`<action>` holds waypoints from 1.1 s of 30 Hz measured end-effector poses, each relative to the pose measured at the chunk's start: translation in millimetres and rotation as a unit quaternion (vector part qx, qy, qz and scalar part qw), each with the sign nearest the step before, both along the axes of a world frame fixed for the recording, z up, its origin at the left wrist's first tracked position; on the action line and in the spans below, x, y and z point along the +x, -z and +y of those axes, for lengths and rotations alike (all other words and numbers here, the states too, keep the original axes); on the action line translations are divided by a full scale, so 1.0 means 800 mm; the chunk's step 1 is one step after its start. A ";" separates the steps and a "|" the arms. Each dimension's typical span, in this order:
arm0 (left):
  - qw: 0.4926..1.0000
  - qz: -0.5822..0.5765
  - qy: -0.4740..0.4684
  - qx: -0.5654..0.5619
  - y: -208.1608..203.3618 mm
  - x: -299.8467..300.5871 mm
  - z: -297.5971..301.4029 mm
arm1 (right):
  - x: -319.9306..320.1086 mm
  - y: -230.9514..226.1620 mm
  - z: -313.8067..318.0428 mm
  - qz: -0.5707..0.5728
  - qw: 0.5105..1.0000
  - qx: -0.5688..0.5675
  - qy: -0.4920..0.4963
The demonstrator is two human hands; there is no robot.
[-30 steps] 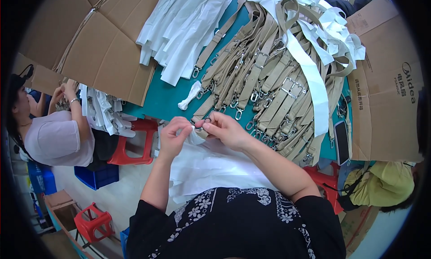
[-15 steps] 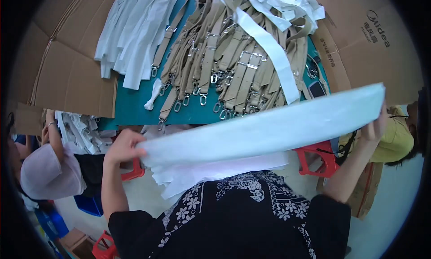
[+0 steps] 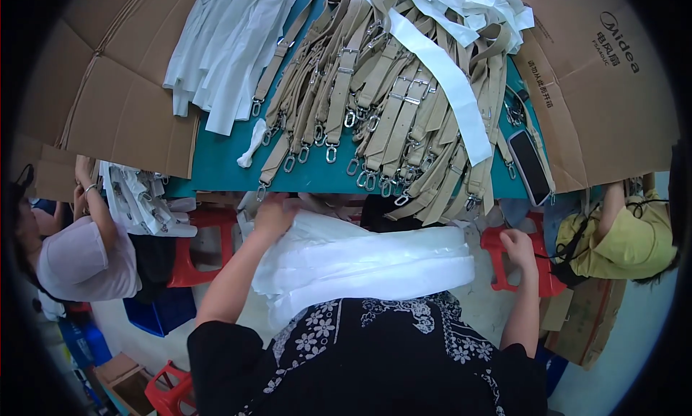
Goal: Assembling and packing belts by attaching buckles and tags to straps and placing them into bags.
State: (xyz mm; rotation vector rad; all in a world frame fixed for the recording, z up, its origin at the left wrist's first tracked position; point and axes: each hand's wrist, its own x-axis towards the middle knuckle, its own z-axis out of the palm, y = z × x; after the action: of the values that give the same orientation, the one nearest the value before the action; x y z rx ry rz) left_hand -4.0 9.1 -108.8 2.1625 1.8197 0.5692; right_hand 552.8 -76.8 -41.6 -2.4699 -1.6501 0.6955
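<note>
A bundle of long white, slightly shiny strips [image 3: 375, 261] lies across my lap, layered one on another. My left hand [image 3: 272, 220] is at the bundle's far left end, its fingers closed on the end of a white strip; the fingertips are partly hidden. To the right of the bundle, apart from it, my right hand [image 3: 519, 249] is raised with its fingers curled in and nothing visible in them. On the table ahead lies a heap of beige straps [image 3: 393, 127] with metal buckles and snap hooks, and one white strip [image 3: 450, 88] runs over them.
The green table [image 3: 231, 160] carries more white strips [image 3: 231, 55] at left, crumpled white pieces [image 3: 490, 16] and a phone [image 3: 528, 167]. Cardboard flaps [image 3: 137, 91] flank it. A person in yellow [image 3: 620, 236] sits at right, another in pale clothing [image 3: 86, 261] at left. Red stools [image 3: 497, 261] stand below.
The white strip that was stretched between my hands is down on the lap bundle. My right hand has let go of its end and moved down and left; my left hand has shifted right.
</note>
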 end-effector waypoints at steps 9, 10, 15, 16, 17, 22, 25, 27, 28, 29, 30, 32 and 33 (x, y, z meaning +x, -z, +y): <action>0.956 -0.096 -0.103 -0.258 0.005 -0.082 -0.010 | -0.204 -0.126 0.073 0.249 0.899 0.014 -0.360; 0.945 -0.203 -0.119 -0.226 -0.024 -0.088 -0.027 | -0.235 -0.131 0.078 0.299 0.865 -0.004 -0.404; 0.924 -0.381 -0.041 -0.016 -0.147 -0.058 -0.094 | -0.394 -0.080 0.095 0.461 0.773 -0.054 -0.433; 0.941 -0.338 0.010 0.005 -0.164 -0.053 -0.101 | -0.424 -0.078 0.096 0.515 0.754 -0.133 -0.385; 0.950 -0.297 0.102 0.002 -0.184 -0.045 -0.099 | -0.446 -0.079 0.097 0.561 0.727 -0.212 -0.334; 0.946 -0.312 0.045 -0.083 -0.187 -0.032 -0.104 | -0.480 -0.085 0.097 0.726 0.641 -0.195 -0.156; 0.961 -0.264 -0.078 0.030 -0.177 -0.032 -0.072 | -0.453 -0.074 0.100 0.567 0.755 -0.054 -0.325; 0.983 -0.101 -0.080 0.129 -0.175 -0.033 -0.020 | -0.436 -0.069 0.102 0.577 0.763 -0.075 -0.282; 0.984 -0.027 -0.085 0.155 -0.172 -0.035 0.004 | -0.431 -0.069 0.103 0.588 0.766 -0.096 -0.242; 0.981 0.015 -0.096 0.166 -0.174 -0.036 0.025 | -0.429 -0.068 0.105 0.587 0.768 -0.094 -0.239; 0.977 0.054 -0.102 0.178 -0.176 -0.032 0.047 | -0.424 -0.069 0.106 0.597 0.770 -0.068 -0.213; 0.977 0.066 -0.083 0.184 -0.160 -0.037 0.068 | -0.413 -0.070 0.107 0.605 0.774 -0.039 -0.180; 0.981 0.092 -0.071 0.158 -0.149 -0.042 0.077 | -0.406 -0.070 0.111 0.544 0.804 0.044 -0.236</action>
State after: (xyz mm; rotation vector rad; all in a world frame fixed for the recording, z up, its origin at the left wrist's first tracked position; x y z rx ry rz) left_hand -37.7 70.4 10.3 2.3674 2.1182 0.7576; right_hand 227.6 11.6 14.0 -1.0467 -1.6104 1.6100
